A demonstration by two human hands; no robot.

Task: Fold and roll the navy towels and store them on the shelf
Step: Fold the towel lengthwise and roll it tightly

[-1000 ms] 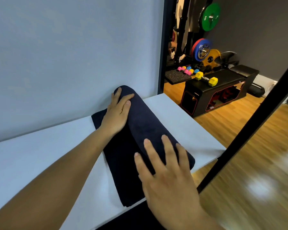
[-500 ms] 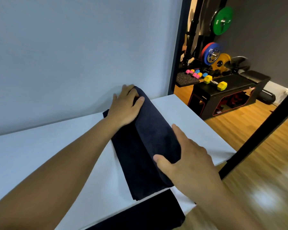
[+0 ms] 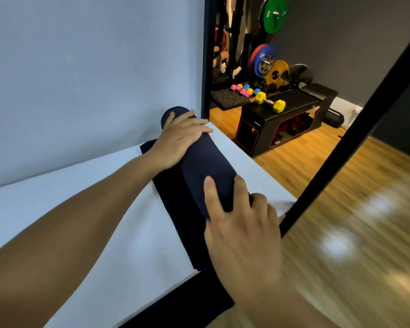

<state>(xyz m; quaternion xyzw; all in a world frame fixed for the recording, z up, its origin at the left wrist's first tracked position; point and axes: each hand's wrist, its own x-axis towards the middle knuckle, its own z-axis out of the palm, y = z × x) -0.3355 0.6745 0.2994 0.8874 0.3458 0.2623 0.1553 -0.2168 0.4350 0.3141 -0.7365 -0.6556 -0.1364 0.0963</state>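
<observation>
Since half a second ago the towel point(image 3: 206, 166) has rolled further right along the shelf point(image 3: 81, 221), and the left hand point(image 3: 180, 140) has come up on top of the roll. Its flat tail lies left of the roll. The left hand presses straight-fingered on the far end. The right hand point(image 3: 242, 233) grasps the near end, thumb on top, fingers curled over. Beyond, a black box point(image 3: 258, 124) has open compartments holding red and dark things I cannot identify. A yellow dumbbell point(image 3: 270, 102) lies on top. The box's small label point(image 3: 278, 142) is unreadable.
</observation>
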